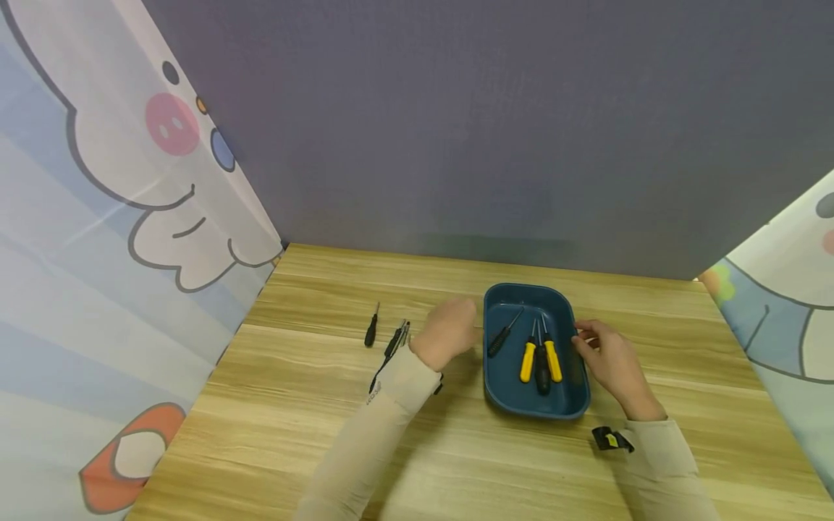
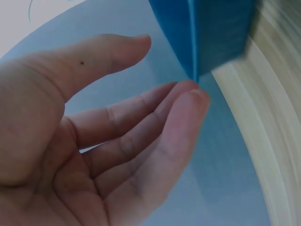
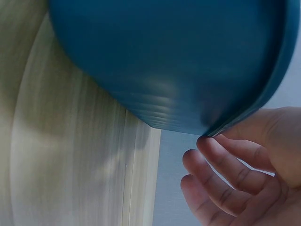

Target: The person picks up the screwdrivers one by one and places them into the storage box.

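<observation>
A dark blue plastic tray (image 1: 567,409) sits on the wooden table. Inside it lie two yellow-handled screwdrivers (image 1: 528,362), a black-handled screwdriver (image 1: 542,376) between them and a slim dark screwdriver (image 1: 500,340) at the left. My right hand (image 1: 609,362) pinches the tray's right rim; in the right wrist view its thumb is partly hidden behind the tray wall (image 3: 164,61). Just beside the left rim is my left hand (image 1: 449,333), empty, thumb spread from loosely bent fingers. In the left wrist view its fingertips (image 2: 188,106) are close to the tray's rim; contact is unclear.
Left of the tray, a small black screwdriver (image 1: 371,333) lies on the table (image 1: 280,405). Several thin dark tools (image 1: 394,341) lie near it, partly covered by the left sleeve (image 1: 371,441). A grey panel (image 1: 430,145) stands behind the table, with printed curtains (image 1: 59,289) at the sides.
</observation>
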Demonstrator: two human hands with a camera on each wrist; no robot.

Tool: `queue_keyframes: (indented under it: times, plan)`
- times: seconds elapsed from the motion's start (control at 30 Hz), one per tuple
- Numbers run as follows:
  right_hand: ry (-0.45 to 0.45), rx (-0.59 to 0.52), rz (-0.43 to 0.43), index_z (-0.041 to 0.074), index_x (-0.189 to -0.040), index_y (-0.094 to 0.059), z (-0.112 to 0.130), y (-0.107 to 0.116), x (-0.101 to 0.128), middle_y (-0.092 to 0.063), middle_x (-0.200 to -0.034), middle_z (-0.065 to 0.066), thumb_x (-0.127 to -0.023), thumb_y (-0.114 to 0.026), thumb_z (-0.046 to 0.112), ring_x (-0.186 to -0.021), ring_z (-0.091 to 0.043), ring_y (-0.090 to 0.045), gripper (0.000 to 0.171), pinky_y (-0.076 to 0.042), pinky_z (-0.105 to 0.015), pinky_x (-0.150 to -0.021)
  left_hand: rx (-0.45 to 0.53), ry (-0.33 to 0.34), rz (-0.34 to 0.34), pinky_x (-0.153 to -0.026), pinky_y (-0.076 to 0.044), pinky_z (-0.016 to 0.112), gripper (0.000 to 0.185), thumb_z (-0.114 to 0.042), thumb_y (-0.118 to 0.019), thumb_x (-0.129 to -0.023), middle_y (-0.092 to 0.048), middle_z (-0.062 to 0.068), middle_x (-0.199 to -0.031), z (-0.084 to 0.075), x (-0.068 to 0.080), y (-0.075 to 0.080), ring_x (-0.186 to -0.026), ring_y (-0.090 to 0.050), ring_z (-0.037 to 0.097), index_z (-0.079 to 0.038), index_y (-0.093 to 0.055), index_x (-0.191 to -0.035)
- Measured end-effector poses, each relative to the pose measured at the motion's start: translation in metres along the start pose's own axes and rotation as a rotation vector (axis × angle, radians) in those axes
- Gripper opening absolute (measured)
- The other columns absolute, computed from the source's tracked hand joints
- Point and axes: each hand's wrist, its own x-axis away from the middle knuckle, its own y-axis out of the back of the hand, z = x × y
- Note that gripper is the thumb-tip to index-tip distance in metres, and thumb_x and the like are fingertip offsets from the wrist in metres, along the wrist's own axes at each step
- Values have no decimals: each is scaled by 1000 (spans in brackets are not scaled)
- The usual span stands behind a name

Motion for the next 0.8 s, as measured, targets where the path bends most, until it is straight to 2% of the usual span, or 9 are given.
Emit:
queue_keyframes:
  times: [0.13, 0.23, 0.47, 0.67, 0.8]
  plan:
    - [1, 2, 0, -9, -121, -62, 1, 1, 0, -67, -100, -23, -96, -64, 4, -86, -41, -65, 28, -53, -55, -69, 22, 28, -13, -40, -27, 21, 51, -14, -69, -93, -29, -5, -50, 14, 15, 1, -42, -28, 7, -15, -36, -55]
    - [1, 2, 1, -9, -121, -61, 1, 1, 0, -67, -100, -23, -96, -64, 4, -85, -41, -65, 28, -53, -54, -69, 22, 44, -16, -39, -28, 21, 50, -14, -71, -93, -30, -5, -50, 23, 26, 0, -41, -28, 7, -15, -37, -56]
    - [-2, 5, -3, -10, -120, -62, 1, 0, 0, -67, -100, -23, -96, -64, 3, -84, -40, -65, 28, -53, -54, -68, 10, 83, -20, -41, -35, 22, 34, -11, -73, -92, -42, -2, -55, 49, 47, -1, -44, -36, 8, -10, -53, -64]
    - [2, 12, -6, -10, -120, -62, 0, -1, -1, -68, -99, -23, -95, -65, 3, -84, -41, -66, 28, -53, -54, -68, -33, 118, -44, -42, -40, 22, 31, -8, -75, -90, -49, 0, -57, 72, 64, 1, -45, -43, 9, -7, -56, -66]
    - [0, 18, -6, -9, -119, -62, 0, -1, -2, -68, -98, -23, -95, -65, 3, -83, -40, -66, 27, -53, -54, -68, -50, 168, -57, -43, -44, 25, 25, -7, -76, -89, -53, 2, -59, 88, 75, -4, -47, -49, 12, -3, -60, -70]
